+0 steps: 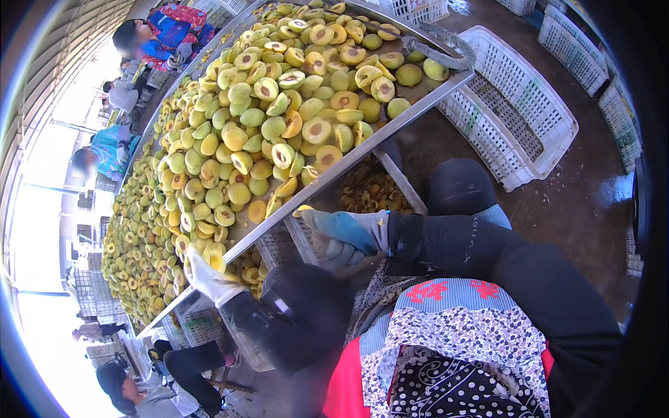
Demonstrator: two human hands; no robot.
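Touching a yellow halved fruit (215,260) along their right side, the fingers of the white-gloved left hand (208,280) sit at the steel-rimmed surface (348,164), grip unclear; the blue-and-grey-gloved right hand (345,235) curls its fingers, a small yellow piece (303,208) at their tips, perhaps pinched, I cannot tell.

Single fisheye view, head-worn, facing steeply down. Wearer's lap (456,317) close, lower right of frame; counter (343,170) beyond, spanning upper centre to left.
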